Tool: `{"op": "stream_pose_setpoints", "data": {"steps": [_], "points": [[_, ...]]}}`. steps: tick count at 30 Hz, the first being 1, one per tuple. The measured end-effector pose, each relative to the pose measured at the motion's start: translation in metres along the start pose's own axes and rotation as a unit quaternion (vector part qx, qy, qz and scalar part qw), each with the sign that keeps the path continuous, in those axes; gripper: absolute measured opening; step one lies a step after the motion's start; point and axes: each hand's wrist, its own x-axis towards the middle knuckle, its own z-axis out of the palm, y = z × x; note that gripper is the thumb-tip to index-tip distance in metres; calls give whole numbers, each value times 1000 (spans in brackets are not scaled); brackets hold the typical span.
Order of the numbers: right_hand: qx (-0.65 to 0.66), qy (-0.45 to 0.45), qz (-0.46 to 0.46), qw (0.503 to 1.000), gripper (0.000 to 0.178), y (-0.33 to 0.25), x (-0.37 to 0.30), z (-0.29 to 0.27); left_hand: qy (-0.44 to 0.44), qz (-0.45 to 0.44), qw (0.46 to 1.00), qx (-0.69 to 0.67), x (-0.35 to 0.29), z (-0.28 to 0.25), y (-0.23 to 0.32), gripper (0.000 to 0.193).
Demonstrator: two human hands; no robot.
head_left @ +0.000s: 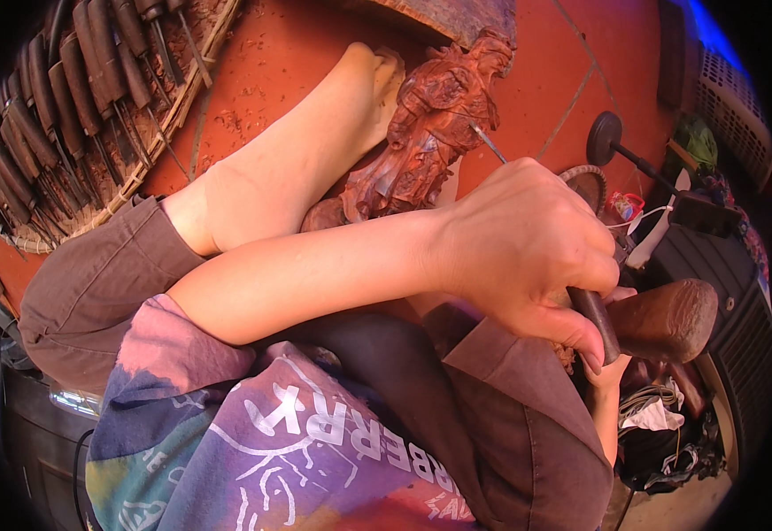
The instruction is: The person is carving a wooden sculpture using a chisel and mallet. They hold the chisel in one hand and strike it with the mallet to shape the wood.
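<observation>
My left hand (541,257) is wrapped round the dark wooden handle of a carving chisel (593,326), its arm reaching across my body. The thin steel blade slants up and left, its tip at a reddish-brown carved wooden figure (443,115). The figure lies tilted on the floor, with my bare foot (364,88) beside it. Partly hidden behind the left hand and the chisel handle, my right hand (612,376) is closed on a wooden mallet. The mallet's thick, rounded head (669,320) sticks out to the right, close to the chisel's butt end.
A round woven tray (169,133) full of dark-handled chisels lies at the upper left. Behind the figure is a wooden block (443,18). Red floor tiles (266,80) carry wood shavings. On the right stand a black case (714,265), a plastic basket (736,106) and a cluttered cord pile.
</observation>
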Motion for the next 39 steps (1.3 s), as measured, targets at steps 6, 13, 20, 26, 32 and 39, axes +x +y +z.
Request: {"op": "stream_pose_setpoints", "data": {"steps": [6, 13, 20, 26, 32, 39], "points": [[-30, -7, -46, 998, 67, 6, -4, -8, 58, -9, 998, -10, 4, 4, 2, 44], [-37, 71, -65, 995, 27, -18, 7, 10, 263, -1, 964, 45, 23, 22, -7, 41], [-1, 118, -68, 991, 32, -16, 9, 18, 88, 62, 986, 130, 7, 12, 14, 45], [49, 55, -84, 994, 43, -24, 16, 15, -40, 53, 996, 55, -4, 7, 1, 48], [35, 45, -79, 995, 42, -31, 19, 15, -57, 8, 997, 46, -4, 2, 0, 49], [21, 52, -88, 995, 41, -29, 19, 16, -45, 3, 998, 46, -5, 1, -2, 51]]}}
